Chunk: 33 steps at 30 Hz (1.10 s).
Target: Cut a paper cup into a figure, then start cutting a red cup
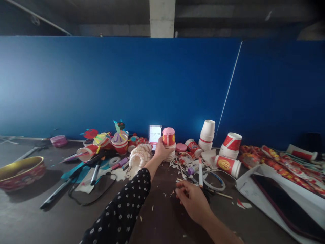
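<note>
Head view: left hand (163,150) around tapered, pink-topped paper cup stack (169,137).

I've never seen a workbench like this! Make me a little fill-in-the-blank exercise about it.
1. The hand on the pink-topped cup stack is the person's ____ one.
2. The wall behind the table is coloured ____.
3. The dark phone lies toward the picture's ____ edge.
4. The open box under that phone is coloured ____.

Missing words: left; blue; right; white.
</note>
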Motion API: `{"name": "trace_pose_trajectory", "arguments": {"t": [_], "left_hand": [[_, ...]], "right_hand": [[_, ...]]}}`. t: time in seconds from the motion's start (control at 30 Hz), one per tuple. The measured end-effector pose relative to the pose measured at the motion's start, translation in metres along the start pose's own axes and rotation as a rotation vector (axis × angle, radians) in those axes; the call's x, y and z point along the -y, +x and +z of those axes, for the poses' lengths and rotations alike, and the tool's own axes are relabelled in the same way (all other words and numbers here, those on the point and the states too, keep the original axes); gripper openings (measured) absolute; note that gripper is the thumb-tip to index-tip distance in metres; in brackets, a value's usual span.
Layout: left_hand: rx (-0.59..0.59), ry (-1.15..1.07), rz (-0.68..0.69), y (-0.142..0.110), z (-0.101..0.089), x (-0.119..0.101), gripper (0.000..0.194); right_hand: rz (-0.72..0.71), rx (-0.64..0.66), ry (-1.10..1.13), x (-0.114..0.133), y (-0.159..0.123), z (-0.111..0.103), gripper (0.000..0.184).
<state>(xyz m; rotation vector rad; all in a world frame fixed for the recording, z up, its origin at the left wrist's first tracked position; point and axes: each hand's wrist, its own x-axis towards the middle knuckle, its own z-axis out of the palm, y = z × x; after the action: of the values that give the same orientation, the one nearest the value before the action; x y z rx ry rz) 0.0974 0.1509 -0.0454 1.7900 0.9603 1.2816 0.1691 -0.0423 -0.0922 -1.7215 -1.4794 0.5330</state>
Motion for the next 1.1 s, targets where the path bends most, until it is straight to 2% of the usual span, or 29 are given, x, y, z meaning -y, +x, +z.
{"name": "trace_pose_trajectory", "arguments": {"t": [0.3, 0.6, 0.8, 0.93, 1.03, 1.1], "left_hand": [[-0.082, -0.106, 0.037, -0.013, 0.012, 0.012, 0.057], [-0.102, -0.154, 0.094, -0.015, 0.013, 0.011, 0.061], [-0.125, -0.166, 0.098, -0.017, 0.013, 0.012, 0.063], [-0.136, -0.186, 0.095, -0.017, 0.015, 0.015, 0.062], [-0.126, -0.237, 0.1, -0.017, 0.016, 0.015, 0.063], [-0.125, -0.26, 0.101, -0.017, 0.016, 0.016, 0.064]], "right_hand": [[-0.028, -0.011, -0.057, 0.009, -0.003, -0.006, 0.022], [-0.032, -0.023, -0.07, 0.011, -0.005, -0.007, 0.023], [-0.083, -0.055, -0.037, 0.015, -0.005, -0.005, 0.026], [-0.09, -0.21, 0.008, 0.02, 0.013, -0.01, 0.025], [-0.112, -0.433, 0.036, 0.025, 0.044, -0.016, 0.027], [-0.121, -0.564, 0.085, 0.029, 0.07, -0.018, 0.037]]}}
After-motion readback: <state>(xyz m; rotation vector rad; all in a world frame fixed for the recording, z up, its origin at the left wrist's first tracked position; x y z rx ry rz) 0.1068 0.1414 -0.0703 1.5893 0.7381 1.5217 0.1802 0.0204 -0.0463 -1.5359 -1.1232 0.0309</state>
